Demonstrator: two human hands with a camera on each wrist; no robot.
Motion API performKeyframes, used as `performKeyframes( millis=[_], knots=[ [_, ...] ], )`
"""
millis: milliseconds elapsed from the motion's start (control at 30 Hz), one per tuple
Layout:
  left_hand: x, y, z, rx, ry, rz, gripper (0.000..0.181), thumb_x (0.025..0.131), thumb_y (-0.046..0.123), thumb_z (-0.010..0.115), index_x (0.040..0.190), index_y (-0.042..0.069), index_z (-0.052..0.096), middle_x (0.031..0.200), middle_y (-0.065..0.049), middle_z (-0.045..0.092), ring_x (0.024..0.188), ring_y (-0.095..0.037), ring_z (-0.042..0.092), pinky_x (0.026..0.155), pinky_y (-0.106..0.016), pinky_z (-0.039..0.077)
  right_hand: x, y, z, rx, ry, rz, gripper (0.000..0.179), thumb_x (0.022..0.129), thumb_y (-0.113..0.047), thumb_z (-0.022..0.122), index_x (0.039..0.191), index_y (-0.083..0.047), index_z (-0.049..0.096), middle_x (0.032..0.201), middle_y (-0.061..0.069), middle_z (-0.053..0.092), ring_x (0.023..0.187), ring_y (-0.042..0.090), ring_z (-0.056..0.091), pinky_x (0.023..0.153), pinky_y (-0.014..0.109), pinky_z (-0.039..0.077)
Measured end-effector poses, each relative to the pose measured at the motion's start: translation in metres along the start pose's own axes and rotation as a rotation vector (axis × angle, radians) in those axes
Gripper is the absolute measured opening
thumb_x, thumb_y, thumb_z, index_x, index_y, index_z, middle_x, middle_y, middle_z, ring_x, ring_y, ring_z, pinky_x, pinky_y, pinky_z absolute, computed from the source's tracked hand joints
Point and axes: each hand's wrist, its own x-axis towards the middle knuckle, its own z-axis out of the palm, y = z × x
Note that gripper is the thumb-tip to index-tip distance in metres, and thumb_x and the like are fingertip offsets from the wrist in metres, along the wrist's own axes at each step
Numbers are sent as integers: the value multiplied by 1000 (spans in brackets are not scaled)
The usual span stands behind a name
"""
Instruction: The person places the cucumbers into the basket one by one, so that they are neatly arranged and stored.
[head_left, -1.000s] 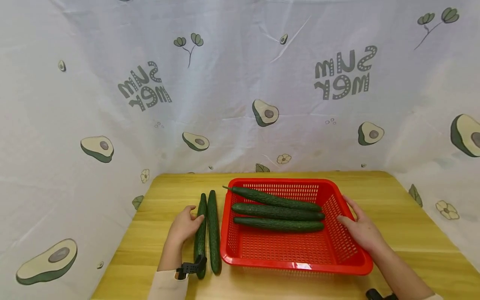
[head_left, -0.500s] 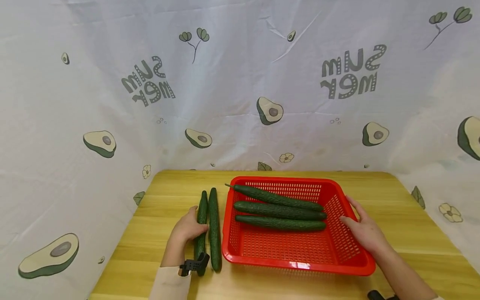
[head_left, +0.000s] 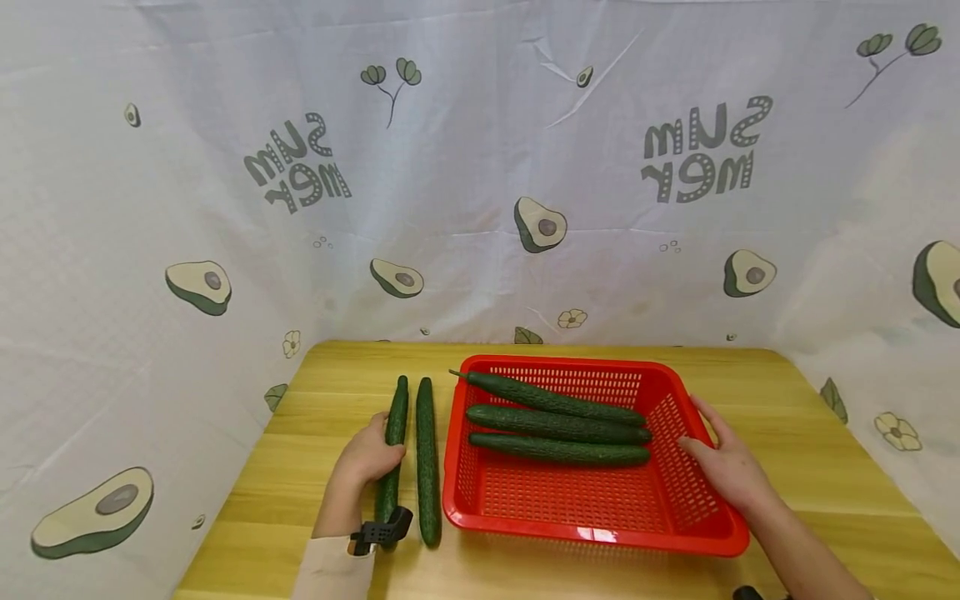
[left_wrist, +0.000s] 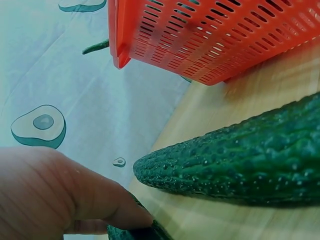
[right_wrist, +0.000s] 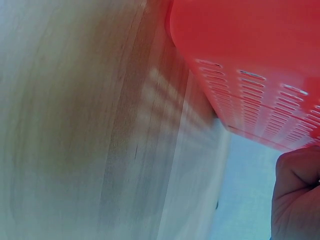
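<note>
My left hand (head_left: 367,454) grips a long dark-green cucumber (head_left: 397,425) around its middle, thumb over the near side; the left wrist view catches only a bit of it under the thumb (left_wrist: 117,207). To its right, a second cucumber (head_left: 427,467) lies lengthwise on the table, large in the left wrist view. Beside that stands a red plastic basket (head_left: 570,532) with slotted walls. My right hand (head_left: 727,467) holds the basket's right rim, thumb inside and fingers outside, mostly hidden behind the wall. Three cucumbers (head_left: 558,423) lie crosswise in the basket's back half.
The wooden table (head_left: 255,500) extends to both sides of the basket. A white cloth (head_left: 465,167) printed with avocados hangs behind and around it. One basket cucumber's stem (head_left: 456,372) pokes over the left rim.
The left hand has closed around the leftmost cucumber and shifted it slightly left, widening the gap to its neighbour. The right hand keeps its hold on the basket.
</note>
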Motion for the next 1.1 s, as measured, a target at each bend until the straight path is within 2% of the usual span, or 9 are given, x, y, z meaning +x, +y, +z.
performKeyframes(
  millis=[200, 500, 933, 1100],
  knots=[
    [0, -3, 0, -20, 2, 9, 75, 86, 9, 64, 153, -9, 35, 126, -32, 63, 96, -34, 67, 74, -46, 57, -1, 4, 1, 1, 3, -4, 77, 109, -28, 46, 165, -23, -5, 132, 41, 51, 80, 22, 73, 67, 42, 62],
    [0, -3, 1, -37, 5, 23, 75, 85, 7, 62, 153, -9, 34, 121, -32, 64, 89, -32, 67, 69, -44, 56, -2, 2, 1, 21, 3, 2, 77, 108, -29, 47, 165, -27, -5, 132, 41, 51, 81, 23, 73, 67, 44, 63],
    [-6, -5, -1, -32, -10, 6, 73, 88, 5, 59, 155, -7, 32, 133, -34, 59, 103, -38, 68, 75, -48, 58, 0, 5, 4, 34, 0, 4, 77, 108, -28, 47, 166, -25, -5, 132, 40, 53, 82, 22, 73, 68, 44, 63],
    [-4, -3, 0, -24, -11, 38, 73, 88, 6, 59, 155, -7, 32, 133, -34, 59, 105, -39, 68, 76, -48, 58, 0, 4, 1, 20, 10, 2, 76, 109, -30, 46, 165, -25, -5, 129, 39, 54, 81, 22, 73, 68, 43, 62]
  ],
)
